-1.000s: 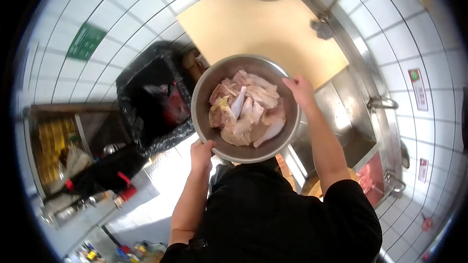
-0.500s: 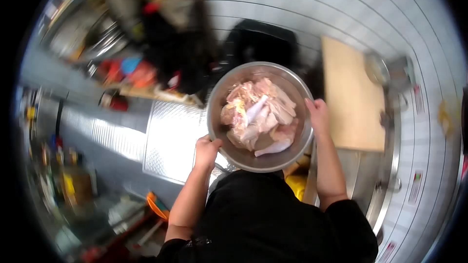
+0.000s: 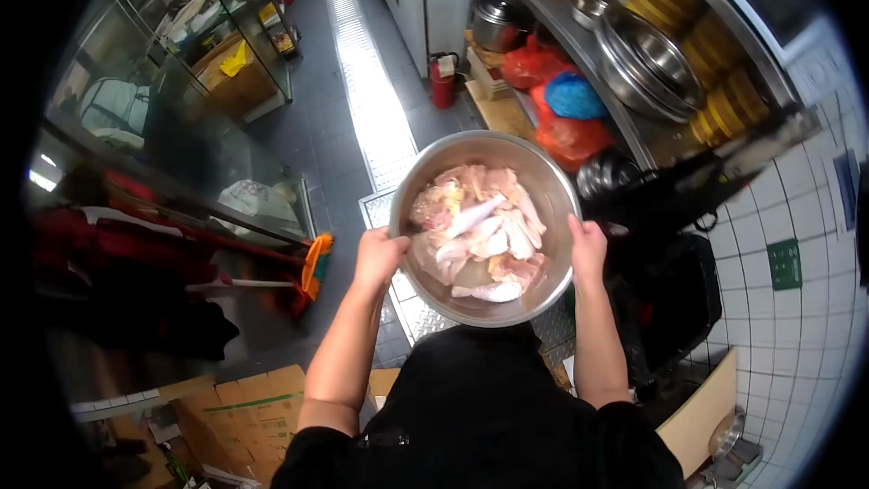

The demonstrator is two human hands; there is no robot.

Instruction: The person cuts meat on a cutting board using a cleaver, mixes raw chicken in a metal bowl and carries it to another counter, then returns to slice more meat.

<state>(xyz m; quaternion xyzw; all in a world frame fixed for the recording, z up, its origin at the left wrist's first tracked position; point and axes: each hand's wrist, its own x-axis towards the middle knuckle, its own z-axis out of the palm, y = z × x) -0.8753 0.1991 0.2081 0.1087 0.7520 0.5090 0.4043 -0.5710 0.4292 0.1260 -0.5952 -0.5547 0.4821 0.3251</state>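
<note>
A wide metal bowl [image 3: 555, 183] is held in front of my body, above the floor. Raw chicken pieces [image 3: 480, 226], drumsticks among them, lie in the bottom of it. At the bowl's left rim my left hand [image 3: 378, 258] is closed, thumb over the edge. My right hand [image 3: 588, 249] grips the opposite rim in the same way. The fingers under the bowl are hidden on both sides.
A metal drain grate [image 3: 362, 91] runs along the dark tiled floor ahead. To the right stands a shelf with metal bowls [image 3: 647, 63] and red bags [image 3: 570, 140] below. A fire extinguisher [image 3: 443, 83] stands ahead; an orange broom [image 3: 316, 265] is at left.
My body has turned left, away from the sink and cutting board, toward the aisle with the drain grate. The bowl stays held in both hands.
</note>
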